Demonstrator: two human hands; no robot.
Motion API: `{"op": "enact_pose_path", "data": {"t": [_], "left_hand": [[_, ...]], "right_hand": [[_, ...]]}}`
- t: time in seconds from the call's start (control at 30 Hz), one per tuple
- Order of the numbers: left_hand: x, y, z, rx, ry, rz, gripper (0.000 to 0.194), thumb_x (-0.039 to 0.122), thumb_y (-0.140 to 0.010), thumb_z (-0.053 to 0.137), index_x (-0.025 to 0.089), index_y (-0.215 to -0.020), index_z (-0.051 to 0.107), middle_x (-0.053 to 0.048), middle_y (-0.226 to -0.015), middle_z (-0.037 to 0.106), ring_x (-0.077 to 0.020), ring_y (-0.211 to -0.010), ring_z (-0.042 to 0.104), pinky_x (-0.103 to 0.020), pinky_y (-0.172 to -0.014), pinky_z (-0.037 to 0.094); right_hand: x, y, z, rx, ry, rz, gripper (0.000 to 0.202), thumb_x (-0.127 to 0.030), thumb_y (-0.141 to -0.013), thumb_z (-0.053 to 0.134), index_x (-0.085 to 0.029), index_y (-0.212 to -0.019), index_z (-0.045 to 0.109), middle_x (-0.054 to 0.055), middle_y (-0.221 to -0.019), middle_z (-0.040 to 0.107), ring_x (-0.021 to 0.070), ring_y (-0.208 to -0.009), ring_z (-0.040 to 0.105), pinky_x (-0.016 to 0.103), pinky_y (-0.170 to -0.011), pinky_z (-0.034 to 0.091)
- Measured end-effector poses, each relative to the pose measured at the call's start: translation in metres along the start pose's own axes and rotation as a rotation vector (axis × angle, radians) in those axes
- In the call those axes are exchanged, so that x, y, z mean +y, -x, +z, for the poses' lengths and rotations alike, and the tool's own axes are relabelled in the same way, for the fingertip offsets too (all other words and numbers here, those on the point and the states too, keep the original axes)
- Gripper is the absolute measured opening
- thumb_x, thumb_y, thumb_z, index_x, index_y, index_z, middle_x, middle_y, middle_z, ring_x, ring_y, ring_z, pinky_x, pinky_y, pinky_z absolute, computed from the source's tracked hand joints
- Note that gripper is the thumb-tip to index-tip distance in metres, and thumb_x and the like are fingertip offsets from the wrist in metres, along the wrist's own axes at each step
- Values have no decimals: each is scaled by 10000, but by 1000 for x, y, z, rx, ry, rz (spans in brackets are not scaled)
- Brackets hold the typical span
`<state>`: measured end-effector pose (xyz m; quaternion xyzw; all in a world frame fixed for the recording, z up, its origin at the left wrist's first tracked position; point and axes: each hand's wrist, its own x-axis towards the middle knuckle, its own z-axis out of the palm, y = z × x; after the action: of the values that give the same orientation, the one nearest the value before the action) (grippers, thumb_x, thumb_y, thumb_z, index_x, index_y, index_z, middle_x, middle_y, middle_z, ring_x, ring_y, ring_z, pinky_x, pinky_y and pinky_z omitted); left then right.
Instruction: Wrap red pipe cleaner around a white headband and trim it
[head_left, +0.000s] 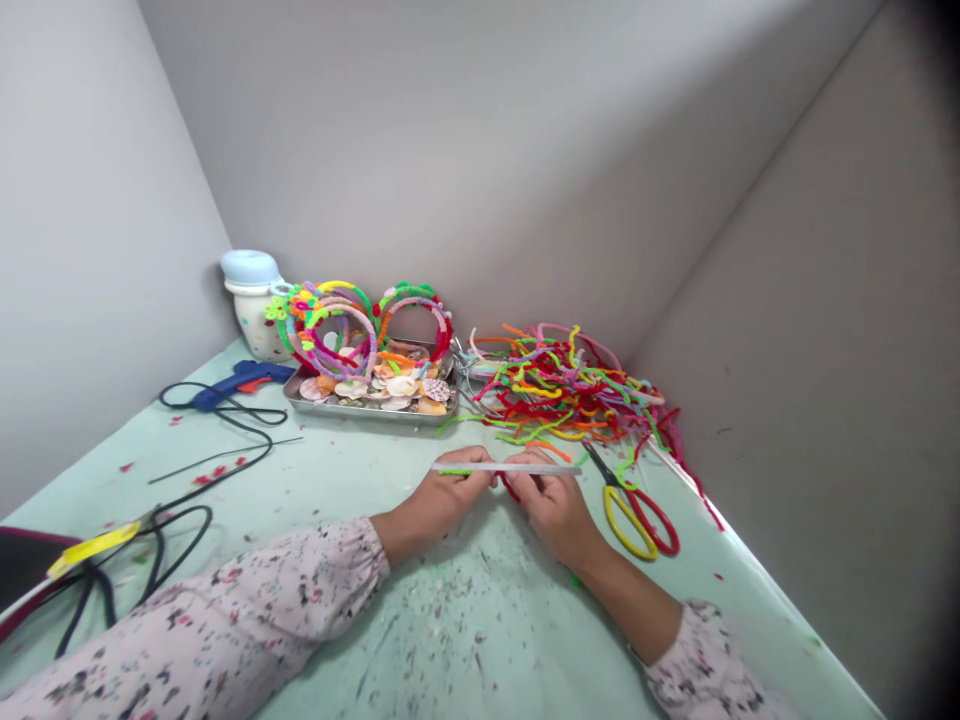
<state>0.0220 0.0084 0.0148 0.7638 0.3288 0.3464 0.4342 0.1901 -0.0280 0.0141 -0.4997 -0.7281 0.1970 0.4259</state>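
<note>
A flat pale strip lies level between my two hands, above the middle of the table. My left hand is closed on the strip's left part, with a bit of green pipe cleaner along it. My right hand pinches near the strip's right part. From between the fingertips a short red pipe cleaner curves down towards my right hand; the fingers partly hide it. Yellow and red scissors rest on the table just right of my right hand.
A metal tray of shells stands at the back, with colourful wrapped hoops on it. Right of it spreads a pipe cleaner pile. A blue glue gun, white jar and black cords are at the left.
</note>
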Motion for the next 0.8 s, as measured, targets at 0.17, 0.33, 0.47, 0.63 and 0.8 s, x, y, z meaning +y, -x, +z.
{"op": "enact_pose_path", "data": {"t": [0.17, 0.33, 0.47, 0.63, 0.8], "left_hand": [[0, 0, 1, 3, 14, -9, 210, 191, -848, 406, 157, -703, 555, 17, -708, 537, -122, -710, 487, -235, -678, 367], [2, 0, 0, 15, 21, -15, 194, 190, -830, 417, 154, -692, 548, 20, -681, 521, -121, -688, 471, -231, -656, 354], [3, 0, -1, 5, 26, -28, 197, 181, -831, 402, 154, -693, 540, 20, -675, 512, -120, -682, 467, -229, -649, 348], [2, 0, 0, -4, 7, -11, 206, 172, -834, 387, 154, -696, 538, 8, -711, 529, -128, -716, 481, -236, -689, 359], [0, 1, 0, -6, 12, -18, 196, 171, -836, 379, 162, -710, 529, 12, -704, 516, -127, -704, 474, -236, -674, 357]], "right_hand": [[-1, 0, 0, -1, -28, 13, 248, -232, -902, 434, -191, -744, 621, 11, -706, 548, 170, -728, 517, 269, -690, 382], [-2, 1, 1, 6, -39, 51, 229, -241, -891, 460, -195, -740, 626, 6, -721, 557, 165, -731, 522, 260, -685, 381], [-3, 2, 1, 5, -50, 47, 263, -232, -899, 438, -191, -701, 607, 3, -695, 545, 163, -723, 517, 261, -683, 378], [-2, 2, 1, -5, -81, 55, 257, -209, -891, 428, -188, -689, 584, 8, -722, 564, 167, -742, 521, 265, -694, 384], [-2, 1, 1, 4, -85, 46, 265, -216, -885, 428, -187, -677, 590, 16, -733, 581, 170, -746, 527, 276, -711, 394]]}}
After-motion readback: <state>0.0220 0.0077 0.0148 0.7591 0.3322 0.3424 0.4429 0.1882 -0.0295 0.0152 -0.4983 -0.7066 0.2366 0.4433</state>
